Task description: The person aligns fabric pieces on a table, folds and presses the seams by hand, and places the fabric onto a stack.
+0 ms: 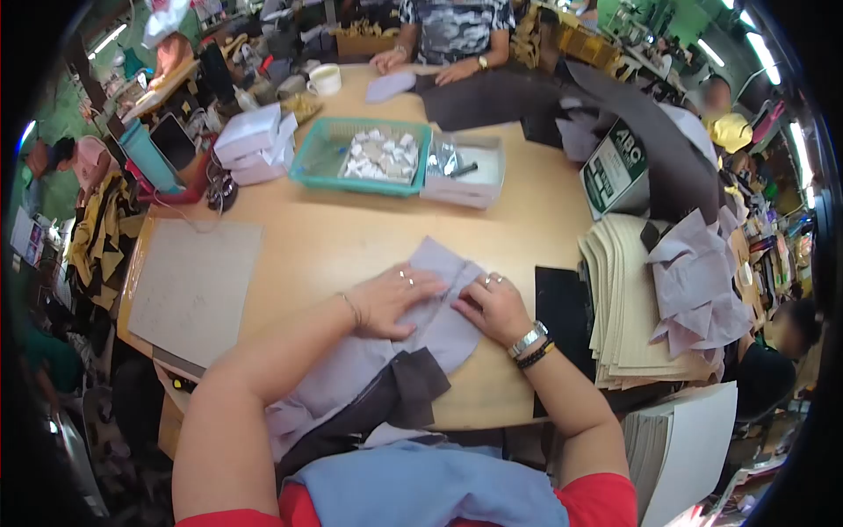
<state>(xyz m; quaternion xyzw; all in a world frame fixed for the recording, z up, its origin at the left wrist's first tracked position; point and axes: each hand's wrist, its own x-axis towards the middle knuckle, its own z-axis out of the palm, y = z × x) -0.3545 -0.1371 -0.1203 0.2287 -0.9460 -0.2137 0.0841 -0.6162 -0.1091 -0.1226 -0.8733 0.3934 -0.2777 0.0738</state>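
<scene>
A pale lilac cloth piece (452,338) with a seam running across it lies on the wooden table (351,237) in front of me. My left hand (391,301) rests on it with the fingers spread, left of the seam. At the seam's right side, my right hand (493,306) has its thumb and fingers pinched together at the cloth edge. Dark grey fabric (413,386) joins more lilac cloth below and hangs over the table's front edge toward my lap.
A teal basket (358,186) of small white pieces stands beside a white box (465,189). Grey board (195,285) lies left; stacked cream sheets (628,307) and crumpled lilac cloth (698,281) stand right. Across the table, another person's hands (457,72) touch dark material (483,97).
</scene>
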